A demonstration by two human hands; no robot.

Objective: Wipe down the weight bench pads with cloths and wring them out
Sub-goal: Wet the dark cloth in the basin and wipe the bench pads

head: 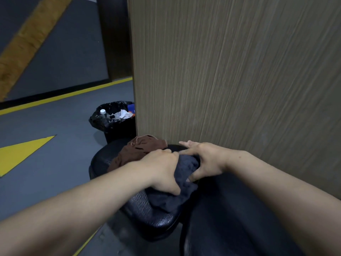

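A dark blue cloth lies bunched on the black seat pad of the weight bench. My left hand grips the cloth from above, fingers curled into it. My right hand holds the cloth's right side, thumb hooked under a fold and fingers spread over its top. A brown cloth lies crumpled on the far end of the same pad, just beyond my left hand. A second black pad runs toward the lower right.
A wood-grain panel stands close behind the bench on the right. A black bin lined with a bag and holding rubbish sits on the grey floor beyond the pad. Yellow floor markings cross the open floor to the left.
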